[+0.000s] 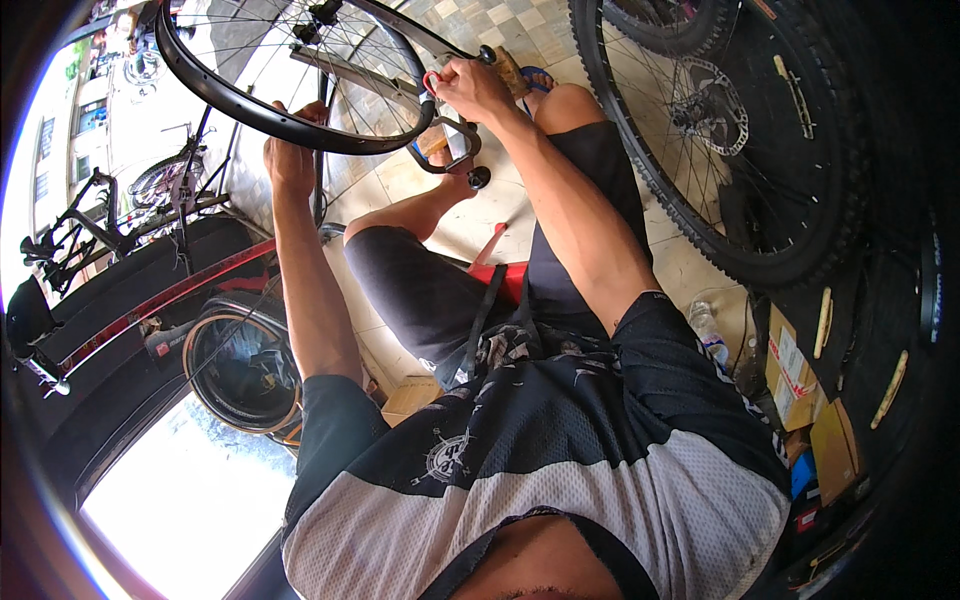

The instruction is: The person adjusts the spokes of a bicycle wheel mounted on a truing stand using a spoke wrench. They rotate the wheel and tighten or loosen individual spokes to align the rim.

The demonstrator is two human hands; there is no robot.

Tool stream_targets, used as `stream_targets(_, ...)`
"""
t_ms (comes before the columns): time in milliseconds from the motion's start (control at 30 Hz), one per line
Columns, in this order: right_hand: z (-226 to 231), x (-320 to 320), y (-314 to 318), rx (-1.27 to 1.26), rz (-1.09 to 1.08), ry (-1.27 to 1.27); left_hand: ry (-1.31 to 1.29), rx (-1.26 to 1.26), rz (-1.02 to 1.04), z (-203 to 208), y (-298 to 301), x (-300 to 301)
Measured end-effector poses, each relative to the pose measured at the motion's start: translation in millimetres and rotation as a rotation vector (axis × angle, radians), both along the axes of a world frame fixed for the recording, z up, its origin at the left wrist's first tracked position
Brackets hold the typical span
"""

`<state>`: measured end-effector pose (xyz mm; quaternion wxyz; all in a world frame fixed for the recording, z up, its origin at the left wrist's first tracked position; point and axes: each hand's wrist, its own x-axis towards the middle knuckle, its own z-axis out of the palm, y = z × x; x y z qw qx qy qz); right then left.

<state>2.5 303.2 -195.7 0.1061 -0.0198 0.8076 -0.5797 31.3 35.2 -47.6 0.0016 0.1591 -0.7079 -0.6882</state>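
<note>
Jersey [545, 425] nearest, left hand [292, 160] holds wheel [230, 102], right hand [472, 88] red item [430, 82].

Our left grip [290, 160] is on the black wheel rim [222, 93]; at the rim's right side, we hold a small red tool [430, 82] in our right grip [470, 90]. A knobby-tyred wheel [690, 115] is to our right.

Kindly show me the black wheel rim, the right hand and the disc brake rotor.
Black wheel rim [237, 105], head view: its lower side.
Right hand [474, 91], head view: its back.
Disc brake rotor [740, 118], head view: its outer ring.
</note>
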Motion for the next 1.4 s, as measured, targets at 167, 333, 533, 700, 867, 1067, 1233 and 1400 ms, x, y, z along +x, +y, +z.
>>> stream_targets(167, -2, 0, 0, 0.009, 0.003, -0.006, 0.02, -0.138, -0.005, 12, -8, -6)
stream_targets(333, 1, -1, 1, 0.007, 0.001, -0.012, 0.047, 0.002, 0.053, 15, -7, -8)
stream_targets(533, 1, 0, 1, -0.005, -0.007, 0.01, 0.015, -0.045, 0.039, 11, -12, -9)
stream_targets(700, 1, 0, 1, 0.001, -0.006, -0.01, 0.032, -0.149, -0.026, 10, -21, -12)
stream_targets(867, 2, 0, 2, 0.012, 0.011, -0.039, 0.048, 0.01, 0.027, 22, -26, -19)
stream_targets(1067, 1, 0, 0, 0.012, -0.005, -0.041, 0.071, -0.094, -0.016, 49, -20, -32)
stream_targets(1233, -1, 0, 0, -0.008, -0.005, -0.04, 0.091, -0.064, 0.014, 71, -4, -39)
stream_targets(1400, -1, -1, 0, -0.005, 0.001, -0.02, 0.176, -0.082, 0.041, 77, 4, -41)
